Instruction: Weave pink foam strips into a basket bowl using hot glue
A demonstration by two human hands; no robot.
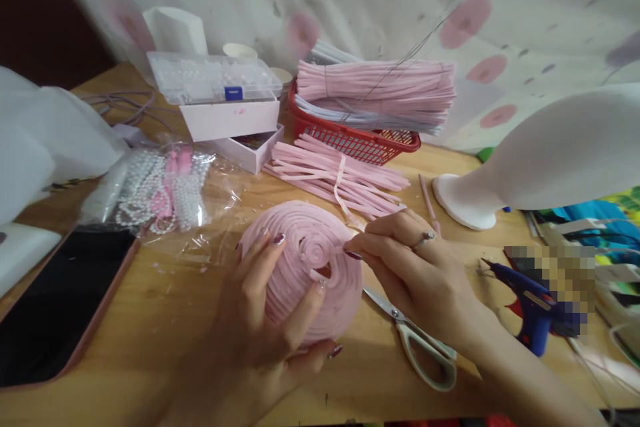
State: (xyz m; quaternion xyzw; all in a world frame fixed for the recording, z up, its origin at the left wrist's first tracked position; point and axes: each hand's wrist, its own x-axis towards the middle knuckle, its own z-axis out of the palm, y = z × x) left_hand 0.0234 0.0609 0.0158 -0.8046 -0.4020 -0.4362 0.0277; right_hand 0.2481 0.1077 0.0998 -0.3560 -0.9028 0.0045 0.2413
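- My left hand (255,320) holds one pink coiled dome (295,280), fingers curled round its near side, low over the wooden table (165,320).
- My right hand (415,273) pinches the dome's top coil, thumb and forefinger closed.
- One pair of scissors (425,347) lies just beside the dome.
- One blue glue gun (530,307) lies right of the scissors.
- Two pink bundles lie behind the dome: a loose bundle (335,177) on the table and a stacked bundle (375,90) across one red basket (370,143).

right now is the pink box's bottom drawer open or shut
Open: the bottom drawer juts out of the pink box, contents visible.
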